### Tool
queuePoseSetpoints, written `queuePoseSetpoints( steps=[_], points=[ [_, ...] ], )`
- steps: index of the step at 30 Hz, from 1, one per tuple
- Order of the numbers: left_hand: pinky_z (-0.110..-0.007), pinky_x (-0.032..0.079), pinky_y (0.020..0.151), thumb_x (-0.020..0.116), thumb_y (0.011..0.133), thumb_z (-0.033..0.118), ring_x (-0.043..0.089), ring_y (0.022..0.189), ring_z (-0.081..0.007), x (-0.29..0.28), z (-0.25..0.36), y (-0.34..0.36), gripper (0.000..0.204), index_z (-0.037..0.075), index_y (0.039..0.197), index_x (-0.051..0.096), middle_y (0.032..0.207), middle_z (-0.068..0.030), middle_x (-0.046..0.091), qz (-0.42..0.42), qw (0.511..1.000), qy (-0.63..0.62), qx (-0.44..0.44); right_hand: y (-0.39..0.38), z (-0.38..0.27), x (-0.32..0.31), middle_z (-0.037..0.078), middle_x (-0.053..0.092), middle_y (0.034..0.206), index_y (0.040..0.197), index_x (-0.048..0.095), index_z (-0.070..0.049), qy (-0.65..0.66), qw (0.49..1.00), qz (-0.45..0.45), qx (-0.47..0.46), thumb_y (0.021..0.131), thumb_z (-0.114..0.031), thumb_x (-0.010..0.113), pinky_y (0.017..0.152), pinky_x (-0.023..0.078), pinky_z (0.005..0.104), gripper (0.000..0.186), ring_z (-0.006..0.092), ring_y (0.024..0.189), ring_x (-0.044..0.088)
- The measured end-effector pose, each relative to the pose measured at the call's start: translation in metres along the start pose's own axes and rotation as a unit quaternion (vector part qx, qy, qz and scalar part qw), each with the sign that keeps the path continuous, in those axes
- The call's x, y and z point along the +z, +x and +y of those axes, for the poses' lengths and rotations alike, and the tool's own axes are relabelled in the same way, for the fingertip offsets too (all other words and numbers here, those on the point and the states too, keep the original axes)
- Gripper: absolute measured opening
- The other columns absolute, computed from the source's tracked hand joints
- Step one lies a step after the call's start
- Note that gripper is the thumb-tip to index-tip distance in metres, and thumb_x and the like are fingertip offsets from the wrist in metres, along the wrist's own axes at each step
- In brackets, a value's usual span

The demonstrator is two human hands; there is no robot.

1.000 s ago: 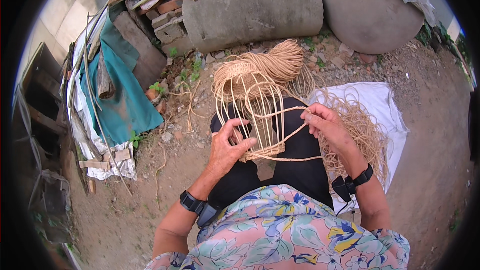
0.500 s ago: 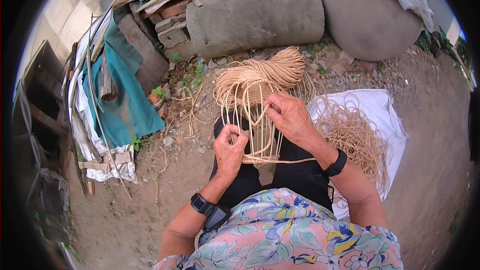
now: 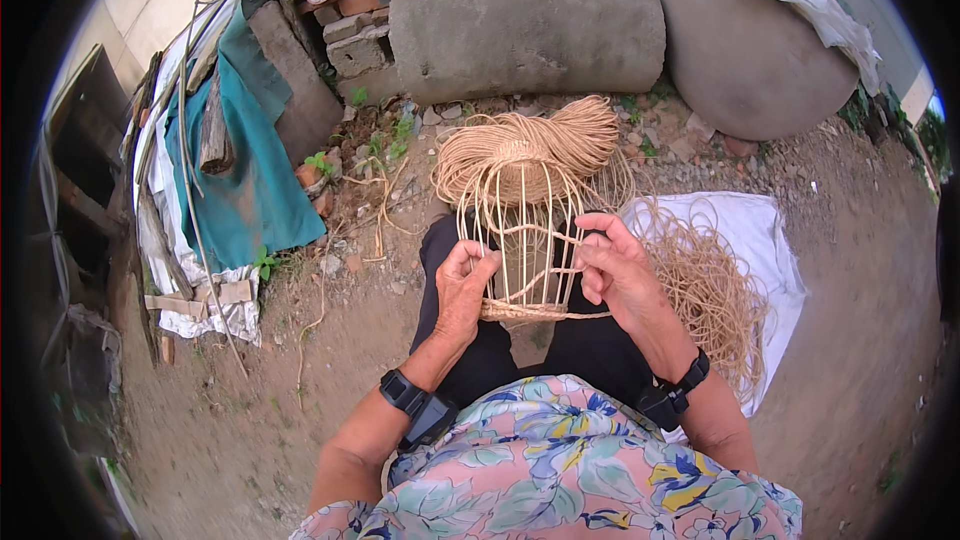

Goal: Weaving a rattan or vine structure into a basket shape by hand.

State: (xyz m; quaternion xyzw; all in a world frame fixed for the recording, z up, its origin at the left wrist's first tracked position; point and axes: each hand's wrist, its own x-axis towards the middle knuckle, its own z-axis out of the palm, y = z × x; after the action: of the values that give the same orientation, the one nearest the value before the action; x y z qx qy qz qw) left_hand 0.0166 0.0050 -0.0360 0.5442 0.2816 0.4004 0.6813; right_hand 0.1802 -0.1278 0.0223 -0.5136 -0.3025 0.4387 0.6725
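Note:
A half-woven basket point(image 3: 521, 190) rests on its side between my knees, with bare pale stakes running toward me from its closed woven end. A braided band crosses the stakes at the near end. At the basket's left side, my left hand point(image 3: 462, 285) is closed round the outer stakes, thumb on top. My right hand point(image 3: 618, 270) is at the right side, with thumb and fingers pinching a tan cord point(image 3: 530, 229) that runs across the stakes. Its fingertips are partly hidden by one another. Another length of cord slants across the stakes lower down.
A thick bundle of tan cord point(image 3: 575, 135) lies just beyond the basket. Loose cord point(image 3: 710, 290) is heaped on a white sheet point(image 3: 785, 285) at right. Behind are a concrete cylinder point(image 3: 530, 35) and stacked bricks point(image 3: 357, 50). Teal cloth point(image 3: 245, 170) drapes over wood at left.
My right hand has moved right and lower, from over the stakes to the basket's right side, drawing the cord across. My left hand keeps its hold. The view has shifted slightly.

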Motion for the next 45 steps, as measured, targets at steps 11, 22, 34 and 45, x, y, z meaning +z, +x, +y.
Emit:
queuePoseSetpoints(
  steps=[11, 22, 34, 45],
  points=[
    [-0.024, 0.042, 0.072, 0.064, 0.091, 0.023, 0.051, 0.077, -0.0066, -0.013, -0.003, 0.001, 0.018, 0.009, 0.100, 0.058, 0.085, 0.0033, 0.052, -0.101, 0.989, 0.081, -0.063, -0.032, 0.004, -0.046, -0.008, 0.040, 0.060, 0.112, 0.057, -0.004, -0.045, 0.992, -0.078, 0.087, 0.089, -0.008, 0.060, 0.044, 0.027, 0.0179, 0.024, 0.0008, 0.052, 0.038],
    [-0.039, 0.042, 0.075, 0.079, 0.066, 0.014, 0.054, 0.090, -0.0278, 0.021, 0.044, -0.043, 0.043, 0.008, 0.106, 0.063, 0.098, -0.0087, 0.058, -0.206, 0.751, 0.540, 0.320, -0.022, 0.005, -0.042, -0.009, 0.044, 0.062, 0.093, 0.058, -0.006, -0.171, 0.985, -0.034, 0.003, 0.095, -0.017, 0.058, 0.048, 0.029, 0.0192, 0.011, 0.0010, 0.055, 0.037],
    [-0.037, 0.052, 0.067, 0.075, 0.071, 0.005, 0.062, 0.076, -0.0273, 0.012, 0.032, -0.046, 0.032, 0.004, 0.100, 0.063, 0.086, -0.0106, 0.060, -0.218, 0.862, 0.412, 0.200, -0.017, -0.011, -0.057, -0.007, 0.046, 0.066, 0.084, 0.058, -0.006, -0.327, 0.941, 0.001, -0.090, 0.091, -0.017, 0.065, 0.051, 0.031, 0.0218, 0.015, 0.0035, 0.057, 0.038],
    [-0.038, 0.050, 0.063, 0.079, 0.072, 0.023, 0.062, 0.073, -0.0291, 0.030, 0.025, -0.048, 0.030, 0.003, 0.091, 0.066, 0.082, -0.0119, 0.059, -0.249, 0.791, 0.535, 0.164, 0.026, 0.038, -0.056, 0.001, 0.062, 0.079, 0.097, 0.057, -0.005, -0.039, 0.998, -0.051, -0.024, 0.093, -0.015, 0.063, 0.063, 0.050, 0.0210, 0.013, 0.0070, 0.067, 0.058]
  ],
)
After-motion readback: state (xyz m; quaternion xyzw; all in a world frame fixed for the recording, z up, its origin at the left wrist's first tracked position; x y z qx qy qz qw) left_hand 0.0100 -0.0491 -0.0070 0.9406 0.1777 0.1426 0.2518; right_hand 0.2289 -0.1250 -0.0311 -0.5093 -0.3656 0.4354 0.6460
